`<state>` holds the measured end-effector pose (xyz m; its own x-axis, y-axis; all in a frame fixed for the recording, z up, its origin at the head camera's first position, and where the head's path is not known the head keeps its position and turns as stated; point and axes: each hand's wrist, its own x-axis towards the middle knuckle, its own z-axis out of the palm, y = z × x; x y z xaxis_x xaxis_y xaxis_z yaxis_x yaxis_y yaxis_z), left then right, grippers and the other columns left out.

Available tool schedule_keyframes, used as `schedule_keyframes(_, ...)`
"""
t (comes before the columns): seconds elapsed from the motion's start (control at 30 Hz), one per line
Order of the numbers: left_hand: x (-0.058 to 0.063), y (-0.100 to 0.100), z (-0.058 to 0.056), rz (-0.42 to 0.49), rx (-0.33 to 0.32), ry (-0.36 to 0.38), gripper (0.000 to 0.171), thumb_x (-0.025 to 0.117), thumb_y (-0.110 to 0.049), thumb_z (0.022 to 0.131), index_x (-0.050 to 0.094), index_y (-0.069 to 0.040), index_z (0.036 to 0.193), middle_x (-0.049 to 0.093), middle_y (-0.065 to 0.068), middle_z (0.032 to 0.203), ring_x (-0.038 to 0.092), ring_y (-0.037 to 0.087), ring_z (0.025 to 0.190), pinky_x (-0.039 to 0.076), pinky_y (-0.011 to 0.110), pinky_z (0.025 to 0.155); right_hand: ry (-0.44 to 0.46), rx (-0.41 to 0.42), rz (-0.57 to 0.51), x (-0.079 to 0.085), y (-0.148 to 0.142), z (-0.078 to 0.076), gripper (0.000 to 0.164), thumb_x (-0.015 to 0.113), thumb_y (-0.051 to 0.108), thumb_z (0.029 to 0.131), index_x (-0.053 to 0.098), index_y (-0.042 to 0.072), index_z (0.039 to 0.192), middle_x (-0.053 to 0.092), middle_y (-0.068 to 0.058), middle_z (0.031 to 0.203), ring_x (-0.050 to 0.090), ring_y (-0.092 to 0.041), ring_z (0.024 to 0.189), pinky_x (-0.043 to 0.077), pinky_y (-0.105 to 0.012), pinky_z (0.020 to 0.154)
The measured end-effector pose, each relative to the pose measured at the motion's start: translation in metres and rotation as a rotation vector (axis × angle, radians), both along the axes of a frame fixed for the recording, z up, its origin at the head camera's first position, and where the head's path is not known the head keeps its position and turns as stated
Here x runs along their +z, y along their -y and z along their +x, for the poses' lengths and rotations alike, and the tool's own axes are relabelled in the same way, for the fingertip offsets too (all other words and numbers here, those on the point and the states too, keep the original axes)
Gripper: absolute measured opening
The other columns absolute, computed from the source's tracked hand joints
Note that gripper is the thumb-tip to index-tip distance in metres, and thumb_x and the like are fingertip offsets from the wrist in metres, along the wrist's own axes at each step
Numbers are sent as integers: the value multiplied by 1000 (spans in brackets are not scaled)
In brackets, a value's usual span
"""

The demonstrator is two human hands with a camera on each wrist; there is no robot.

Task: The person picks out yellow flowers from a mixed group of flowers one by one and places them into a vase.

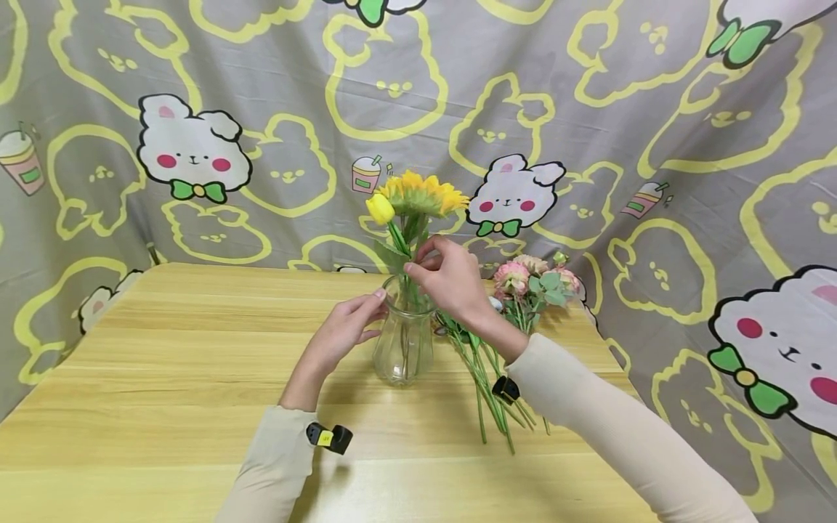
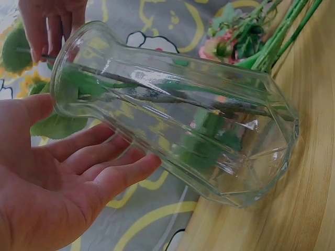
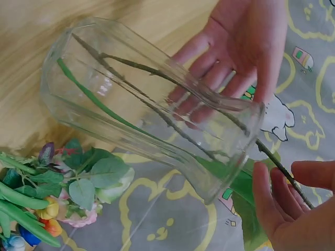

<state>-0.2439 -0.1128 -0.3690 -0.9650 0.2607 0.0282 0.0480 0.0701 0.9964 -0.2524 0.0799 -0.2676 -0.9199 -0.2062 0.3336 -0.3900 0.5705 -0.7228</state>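
Observation:
A clear glass vase (image 1: 400,359) with faceted sides stands upright on the table. Yellow sunflower blooms (image 1: 425,196) and a yellow tulip (image 1: 380,209) rise above its mouth, their stems reaching down inside the glass. My left hand (image 1: 343,327) touches the vase's left side, its thumb at the rim and its fingers fairly straight along the neck. Above the mouth, my right hand (image 1: 454,280) pinches a dark sunflower stem (image 3: 280,168) between thumb and fingers. Broad green leaves (image 1: 391,256) hang beside the stem near the rim.
Right of the vase lies a pile of flowers, with pink blooms (image 1: 513,278) at the back and long green stems (image 1: 493,399) pointing forward on the wooden table (image 1: 196,363). A grey cloth (image 1: 288,80) with rabbit prints hangs behind the table.

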Motion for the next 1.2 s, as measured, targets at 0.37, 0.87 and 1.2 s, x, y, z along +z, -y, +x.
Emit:
schedule_keyframes(0.37, 1, 0, 0, -6, 5, 8, 73, 46, -59, 103, 49, -2, 148, 50, 19, 152, 48, 31, 142, 51, 46, 110, 4, 11, 135, -14, 10, -4, 13, 71, 18, 95, 66, 7, 99, 79, -13, 94, 75, -20, 70, 54, -26, 50)
schedule_keyframes(0.87, 2, -1, 0, -9, -2, 6, 71, 45, -59, 104, 48, -4, 149, 51, 18, 151, 48, 31, 142, 50, 47, 111, -64, -16, 256, -21, 12, -5, 15, 70, 15, 94, 71, 1, 98, 77, -13, 91, 73, -20, 71, 60, -26, 57)
schedule_keyframes(1.2, 2, 0, 1, -9, 2, 9, 71, 45, -58, 104, 48, -4, 149, 51, 17, 151, 48, 31, 142, 50, 46, 111, -142, -38, 329, -23, 3, -8, 15, 71, 17, 95, 73, 3, 94, 77, -11, 86, 71, -18, 65, 61, -29, 60)
